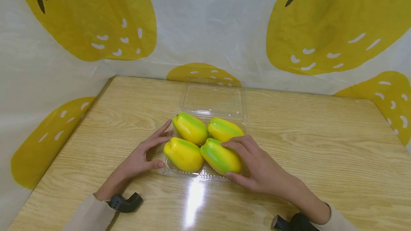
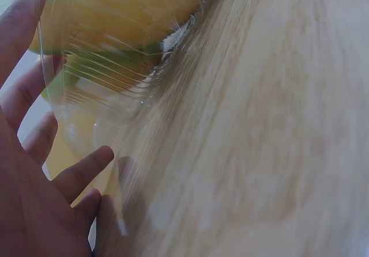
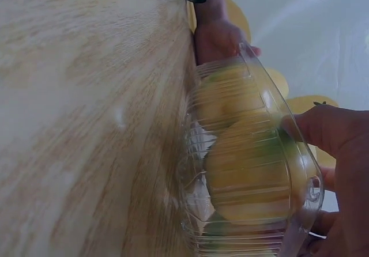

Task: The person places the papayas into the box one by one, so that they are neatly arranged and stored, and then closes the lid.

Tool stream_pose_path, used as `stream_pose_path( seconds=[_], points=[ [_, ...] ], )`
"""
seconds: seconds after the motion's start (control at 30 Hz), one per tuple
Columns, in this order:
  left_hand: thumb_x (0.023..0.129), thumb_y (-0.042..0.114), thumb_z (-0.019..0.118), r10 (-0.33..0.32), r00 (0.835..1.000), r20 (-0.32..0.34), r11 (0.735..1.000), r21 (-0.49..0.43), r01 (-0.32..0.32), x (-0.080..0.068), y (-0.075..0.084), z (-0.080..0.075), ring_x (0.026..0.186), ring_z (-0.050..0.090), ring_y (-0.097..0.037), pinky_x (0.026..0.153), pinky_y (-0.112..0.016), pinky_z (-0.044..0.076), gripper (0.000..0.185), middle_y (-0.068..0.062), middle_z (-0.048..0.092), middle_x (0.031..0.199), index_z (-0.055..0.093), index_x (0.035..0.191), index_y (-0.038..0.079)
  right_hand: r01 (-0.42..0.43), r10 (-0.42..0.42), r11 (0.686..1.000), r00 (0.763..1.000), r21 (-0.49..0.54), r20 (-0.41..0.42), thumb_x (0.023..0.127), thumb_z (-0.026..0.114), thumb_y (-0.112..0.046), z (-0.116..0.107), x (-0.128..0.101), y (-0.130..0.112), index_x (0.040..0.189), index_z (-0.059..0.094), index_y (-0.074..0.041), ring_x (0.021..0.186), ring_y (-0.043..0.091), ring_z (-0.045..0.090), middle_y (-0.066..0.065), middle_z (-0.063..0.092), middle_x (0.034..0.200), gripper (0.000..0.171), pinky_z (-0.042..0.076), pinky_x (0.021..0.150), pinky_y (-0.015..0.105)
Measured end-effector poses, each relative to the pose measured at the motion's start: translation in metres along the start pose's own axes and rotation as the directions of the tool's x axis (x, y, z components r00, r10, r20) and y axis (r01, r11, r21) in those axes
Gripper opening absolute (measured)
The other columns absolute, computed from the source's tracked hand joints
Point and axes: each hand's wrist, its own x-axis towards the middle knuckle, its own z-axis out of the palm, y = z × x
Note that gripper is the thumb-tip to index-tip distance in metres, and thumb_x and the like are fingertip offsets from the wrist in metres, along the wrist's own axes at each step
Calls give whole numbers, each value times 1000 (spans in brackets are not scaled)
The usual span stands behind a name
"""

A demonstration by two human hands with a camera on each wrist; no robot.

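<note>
Head view, right grip: the right hand (image 1: 257, 167) curls over the near-right yellow-green plastic pepper (image 1: 221, 158), thumb at the tray's front edge.
Left grip: the left hand (image 1: 141, 158) is spread, straight fingers against the left wall of the clear plastic clamshell tray (image 1: 192, 174).
Contents: four glossy toy peppers, yellow fading to green, lie two by two, touching.
Lid: the hinged clear lid (image 1: 212, 97) lies open behind.
Place: mid light wooden table (image 1: 321, 152).
Backdrop: white sheet with yellow fruit print (image 1: 208, 20).
</note>
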Motion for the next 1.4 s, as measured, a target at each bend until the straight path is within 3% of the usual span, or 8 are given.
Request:
stream_pose_path(
  seconds=[0.17, 0.33, 0.93, 1.4],
  points=[
    [81, 21, 78, 0, 1000, 3, 1000, 0, 0, 1, 1, 0, 139, 26, -36, 114, -39, 9, 63, -8, 11, 159, 52, 137, 11, -29, 29, 1000, 999, 9, 43, 82, 70, -36, -3, 0, 0, 139, 42, -16, 119, 17, 38, 1, 44, 132, 66, 43, 96, 40],
    [81, 22, 78, 4, 1000, 4, 1000, -3, -4, 1, 1, 0, 140, 26, -35, 115, -35, 9, 63, -9, 11, 159, 52, 137, 11, -41, 39, 999, 996, 22, 77, 83, 70, -34, -6, 0, -1, 140, 40, -16, 121, 18, 36, 1, 42, 134, 66, 43, 96, 41],
    [79, 18, 79, -5, 1000, 4, 1000, -4, 5, 0, -1, 0, 140, 27, -32, 115, -32, 9, 64, -7, 11, 160, 52, 137, 11, -19, 19, 1000, 995, -3, 100, 86, 70, -39, -9, -2, 3, 141, 40, -18, 119, 16, 43, 2, 40, 134, 66, 44, 96, 38],
    [79, 14, 78, 5, 1000, 6, 1000, -4, -5, 1, 1, 0, 139, 26, -37, 114, -32, 9, 64, -8, 11, 160, 52, 137, 11, -15, 16, 1000, 996, -9, 91, 89, 67, -38, -14, -2, 5, 138, 47, -18, 110, 11, 50, -1, 48, 127, 56, 49, 89, 35]
  ],
)
